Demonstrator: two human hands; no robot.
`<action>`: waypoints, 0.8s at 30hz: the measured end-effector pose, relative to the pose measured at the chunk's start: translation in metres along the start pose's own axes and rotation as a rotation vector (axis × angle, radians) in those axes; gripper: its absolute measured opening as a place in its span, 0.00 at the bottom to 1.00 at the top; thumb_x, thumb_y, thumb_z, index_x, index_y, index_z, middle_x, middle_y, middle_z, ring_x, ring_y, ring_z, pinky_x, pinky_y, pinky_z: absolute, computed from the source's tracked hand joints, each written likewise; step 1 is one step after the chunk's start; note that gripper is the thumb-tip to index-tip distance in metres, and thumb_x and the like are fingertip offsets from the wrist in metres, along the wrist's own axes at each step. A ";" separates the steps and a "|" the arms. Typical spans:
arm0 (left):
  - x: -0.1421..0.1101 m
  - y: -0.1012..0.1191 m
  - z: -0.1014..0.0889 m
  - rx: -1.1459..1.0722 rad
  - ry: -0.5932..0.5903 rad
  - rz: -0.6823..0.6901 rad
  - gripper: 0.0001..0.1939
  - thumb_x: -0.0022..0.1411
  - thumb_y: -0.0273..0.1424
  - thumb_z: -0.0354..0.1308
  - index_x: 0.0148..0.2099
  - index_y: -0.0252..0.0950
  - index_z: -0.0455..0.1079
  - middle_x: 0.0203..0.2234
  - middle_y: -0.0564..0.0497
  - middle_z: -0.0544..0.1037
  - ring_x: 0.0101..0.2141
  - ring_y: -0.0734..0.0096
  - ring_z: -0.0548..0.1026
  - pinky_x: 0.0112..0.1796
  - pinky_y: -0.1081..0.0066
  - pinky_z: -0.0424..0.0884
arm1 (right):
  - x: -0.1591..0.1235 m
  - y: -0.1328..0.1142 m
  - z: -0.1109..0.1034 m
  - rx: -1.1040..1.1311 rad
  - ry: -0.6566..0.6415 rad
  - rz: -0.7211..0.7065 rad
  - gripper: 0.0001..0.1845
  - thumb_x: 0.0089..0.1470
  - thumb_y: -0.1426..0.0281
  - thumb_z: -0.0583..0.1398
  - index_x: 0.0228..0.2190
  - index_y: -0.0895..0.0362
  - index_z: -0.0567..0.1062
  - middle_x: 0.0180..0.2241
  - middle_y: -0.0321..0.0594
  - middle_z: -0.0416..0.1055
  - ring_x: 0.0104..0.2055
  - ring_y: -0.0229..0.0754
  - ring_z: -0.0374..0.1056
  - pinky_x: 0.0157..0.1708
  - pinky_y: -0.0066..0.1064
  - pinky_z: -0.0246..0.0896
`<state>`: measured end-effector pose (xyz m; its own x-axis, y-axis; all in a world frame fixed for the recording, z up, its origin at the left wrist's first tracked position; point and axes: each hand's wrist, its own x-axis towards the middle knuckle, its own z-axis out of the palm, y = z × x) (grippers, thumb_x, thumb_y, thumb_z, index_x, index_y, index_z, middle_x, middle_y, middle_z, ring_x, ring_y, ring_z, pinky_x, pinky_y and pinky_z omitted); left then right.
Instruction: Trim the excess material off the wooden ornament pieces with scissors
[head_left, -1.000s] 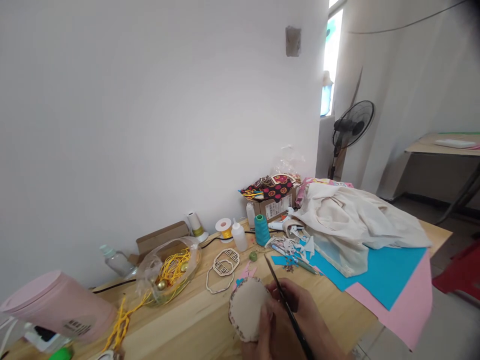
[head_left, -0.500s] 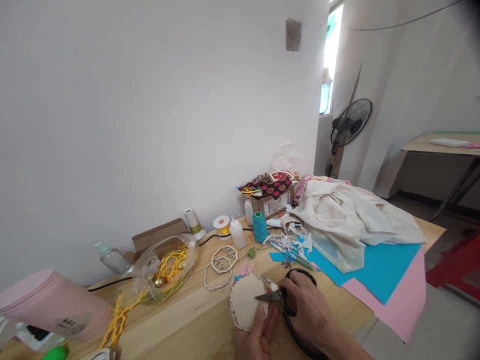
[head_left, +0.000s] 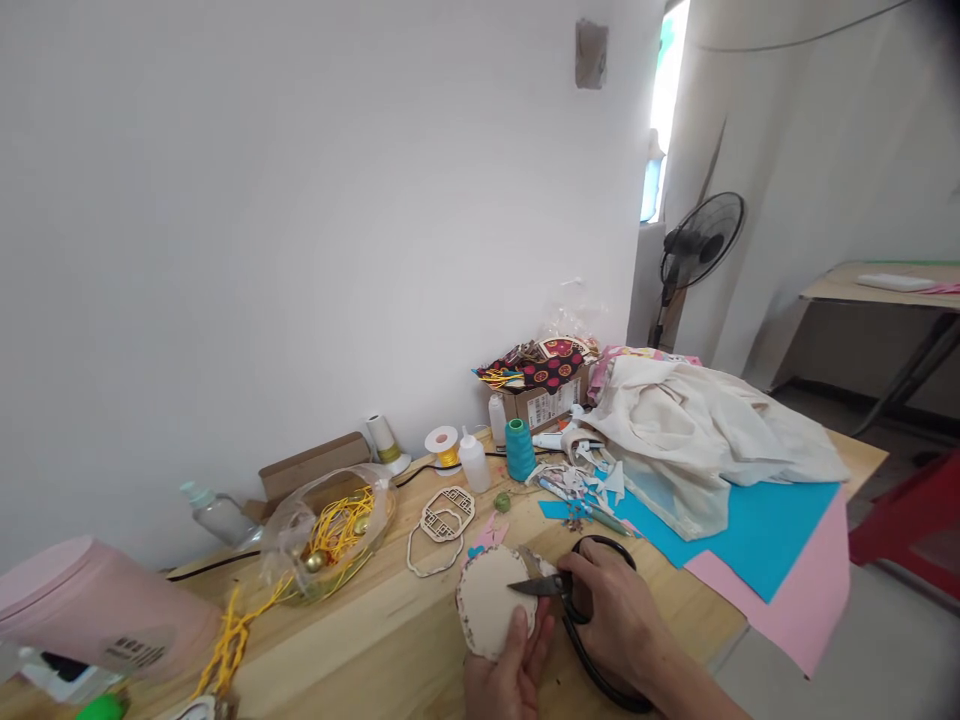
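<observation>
My left hand (head_left: 508, 668) grips a round cream piece (head_left: 491, 605) with a patterned, scalloped edge, its thumb lying on the face. In my right hand (head_left: 611, 600) is a pair of black-handled scissors (head_left: 551, 586). The blades reach over the right side of the cream piece. A strip of the patterned edging stands up near the blades; whether it is cut through I cannot tell. Just beyond lie a lattice wooden frame (head_left: 448, 514), a thin outline ring (head_left: 431, 570) and a small green ball (head_left: 502, 501).
Behind stand a teal thread cone (head_left: 519, 450), a squeeze bottle (head_left: 473, 462) and a yellow spool (head_left: 442, 446). Paper scraps (head_left: 574, 490), blue sheet (head_left: 780, 530), pink sheet (head_left: 795, 620) and white cloth (head_left: 705, 430) cover the right. A bag of yellow cords (head_left: 337, 530) and pink bin (head_left: 105, 610) stand left.
The hands, scissors and cream piece have barely moved. The view has shifted slightly.
</observation>
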<state>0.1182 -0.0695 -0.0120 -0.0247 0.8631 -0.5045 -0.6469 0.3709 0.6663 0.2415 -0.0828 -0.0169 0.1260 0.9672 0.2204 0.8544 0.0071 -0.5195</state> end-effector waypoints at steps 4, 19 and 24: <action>0.001 -0.001 -0.001 -0.009 0.019 0.000 0.12 0.51 0.12 0.51 0.33 0.32 0.67 0.22 0.49 0.79 0.26 0.63 0.78 0.26 0.69 0.75 | 0.001 0.001 0.002 -0.003 0.021 0.002 0.14 0.37 0.79 0.53 0.28 0.54 0.71 0.27 0.37 0.64 0.30 0.40 0.59 0.27 0.27 0.48; -0.003 0.004 -0.004 -0.013 0.036 -0.048 0.24 0.52 0.12 0.51 0.52 0.30 0.58 0.20 0.49 0.79 0.26 0.63 0.78 0.26 0.72 0.75 | -0.003 0.000 0.003 -0.008 0.015 -0.012 0.13 0.39 0.79 0.53 0.28 0.53 0.71 0.26 0.37 0.64 0.30 0.39 0.60 0.26 0.27 0.47; -0.005 0.000 -0.012 0.039 -0.023 -0.134 0.11 0.51 0.12 0.52 0.36 0.28 0.67 0.24 0.42 0.80 0.28 0.60 0.78 0.26 0.71 0.75 | 0.004 0.002 0.003 -0.035 0.039 0.078 0.14 0.38 0.78 0.54 0.30 0.53 0.72 0.28 0.37 0.65 0.30 0.40 0.62 0.26 0.27 0.48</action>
<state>0.1094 -0.0778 -0.0159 0.0777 0.8126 -0.5776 -0.6128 0.4959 0.6152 0.2423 -0.0784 -0.0193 0.2122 0.9538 0.2126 0.8580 -0.0777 -0.5078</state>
